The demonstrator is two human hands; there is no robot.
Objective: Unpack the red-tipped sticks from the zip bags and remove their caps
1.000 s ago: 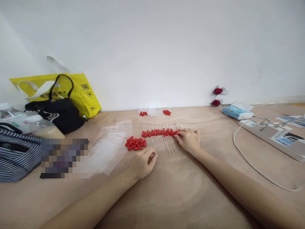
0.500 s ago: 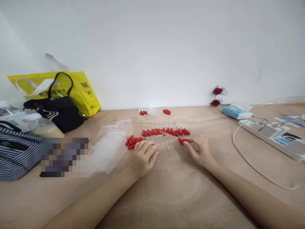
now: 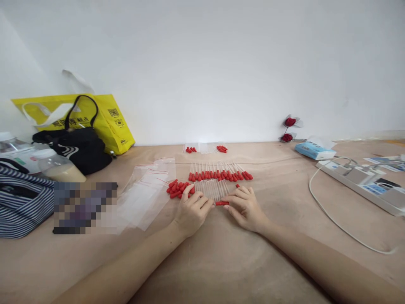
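My left hand (image 3: 193, 210) has its thumb and fingers closed at one end of a glass dropper tube, which they mostly hide. My right hand (image 3: 247, 207) pinches a red rubber bulb (image 3: 222, 203) at that tube's end, and the two hands nearly meet. Another red bulb tip (image 3: 237, 185) shows by the right fingers. Just beyond lies a row of bare glass tubes (image 3: 211, 189). Behind them, droppers fitted with red bulbs (image 3: 218, 174) lie side by side. Loose red bulbs (image 3: 177, 189) are heaped against my left fingers.
Clear zip bags (image 3: 145, 202) lie left of the bulbs. More red bulbs (image 3: 222, 148) rest on plastic by the wall. A yellow bag (image 3: 117, 126), black pouch (image 3: 76, 147) and bottle (image 3: 65, 171) stand left. A power strip (image 3: 357, 181) with cable and a tissue pack (image 3: 311, 149) are right.
My right hand has moved left and nearer to me, bringing a red bulb to my left hand. My left hand has shifted slightly and its fingers have closed at the glass tube.
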